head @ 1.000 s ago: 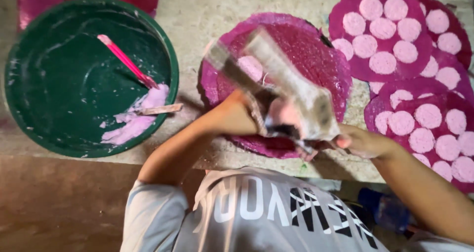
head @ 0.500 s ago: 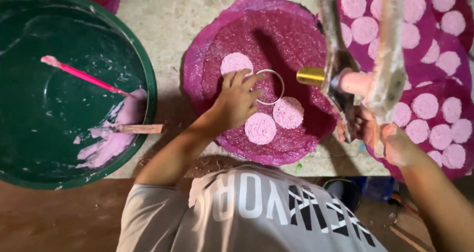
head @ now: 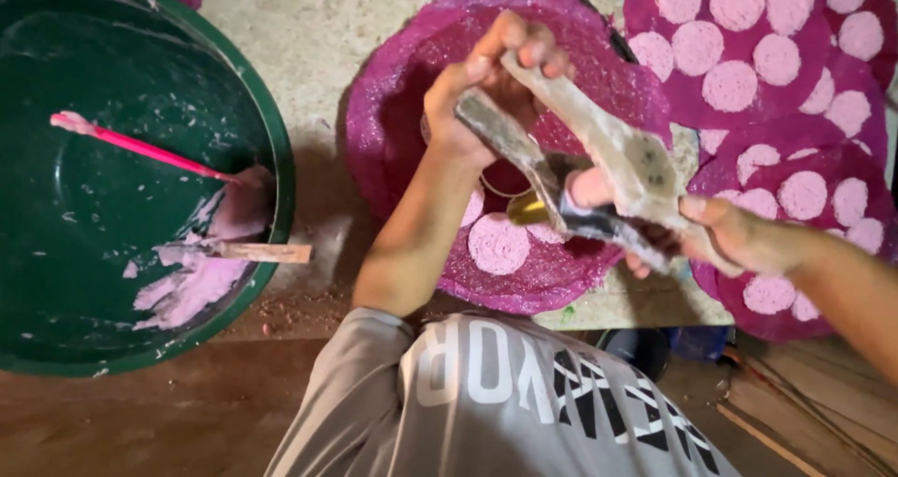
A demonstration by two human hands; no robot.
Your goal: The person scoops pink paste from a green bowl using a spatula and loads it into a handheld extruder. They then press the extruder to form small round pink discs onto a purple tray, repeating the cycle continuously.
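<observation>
Pink-smeared hinged wooden press (head: 599,173) gripped by both hands, left hand (head: 486,84) closed on its upper arms, right hand (head: 739,238) clasping its lower end, above round magenta woven mat (head: 412,93)

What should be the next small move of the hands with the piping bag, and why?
Probably lower the piping bag back over the metal ring on the purple mat and squeeze. The left hand pinches the bag's top, the right hand grips near the brass nozzle, and this mat carries few pink discs.
</observation>
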